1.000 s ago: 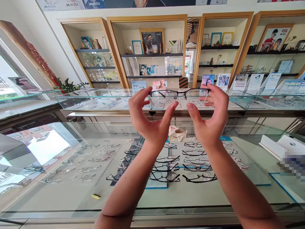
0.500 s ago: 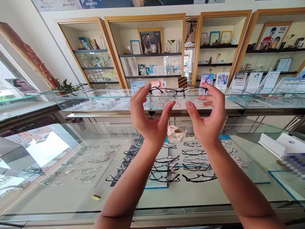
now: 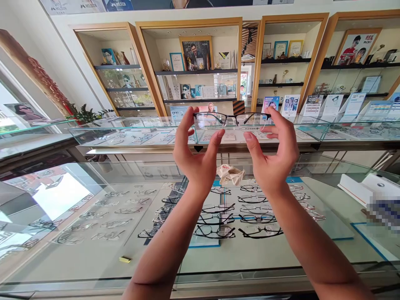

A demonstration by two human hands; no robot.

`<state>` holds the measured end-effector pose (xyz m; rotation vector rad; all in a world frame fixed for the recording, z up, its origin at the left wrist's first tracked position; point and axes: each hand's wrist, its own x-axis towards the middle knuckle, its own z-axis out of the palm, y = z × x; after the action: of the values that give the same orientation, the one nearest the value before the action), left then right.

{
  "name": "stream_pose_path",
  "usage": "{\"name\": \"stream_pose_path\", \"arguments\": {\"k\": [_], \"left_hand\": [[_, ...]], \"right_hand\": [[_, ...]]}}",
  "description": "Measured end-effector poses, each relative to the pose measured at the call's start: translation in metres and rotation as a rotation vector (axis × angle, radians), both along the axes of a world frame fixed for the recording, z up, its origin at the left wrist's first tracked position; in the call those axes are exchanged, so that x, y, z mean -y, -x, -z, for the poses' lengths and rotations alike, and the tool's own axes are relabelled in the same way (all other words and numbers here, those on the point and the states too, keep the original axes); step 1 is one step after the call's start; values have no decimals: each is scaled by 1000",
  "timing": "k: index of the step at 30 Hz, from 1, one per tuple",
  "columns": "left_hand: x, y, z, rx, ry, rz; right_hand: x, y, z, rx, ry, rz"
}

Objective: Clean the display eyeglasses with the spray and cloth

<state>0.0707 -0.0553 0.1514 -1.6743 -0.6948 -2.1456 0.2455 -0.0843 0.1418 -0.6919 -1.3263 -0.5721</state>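
Both hands hold up a pair of eyeglasses (image 3: 231, 119) with a dark upper rim and clear lenses. My left hand (image 3: 196, 160) grips its left end at the fingertips, thumb apart below the frame. On the other end are the fingertips of my right hand (image 3: 275, 156), with that thumb also below the lens. The glasses hang in the air above the glass counter, roughly level. Under them, beyond my wrists, a crumpled cream cloth (image 3: 230, 174) lies on the counter.
Rows of eyeglasses (image 3: 258, 218) fill the near display counter (image 3: 200, 263). A small yellow object (image 3: 125, 259) lies at its left front. To the right is a white open box (image 3: 359, 189). Behind runs another glass showcase (image 3: 146, 125), with wooden wall shelves (image 3: 189, 23) beyond.
The eyeglasses have turned in the fingers, so the front faces differently and the top rim looks straighter. My left hand has moved slightly right; the right hand stays nearly in place.
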Motion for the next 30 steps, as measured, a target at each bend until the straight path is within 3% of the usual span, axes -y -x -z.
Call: {"name": "stream_pose_path", "arguments": {"k": [21,30], "left_hand": [[3,-3,3,76,115,54],[1,-6,4,76,69,66]], "right_hand": [[4,2,-1,-15,24,106],[8,7,-1,-25,47,90]]}}
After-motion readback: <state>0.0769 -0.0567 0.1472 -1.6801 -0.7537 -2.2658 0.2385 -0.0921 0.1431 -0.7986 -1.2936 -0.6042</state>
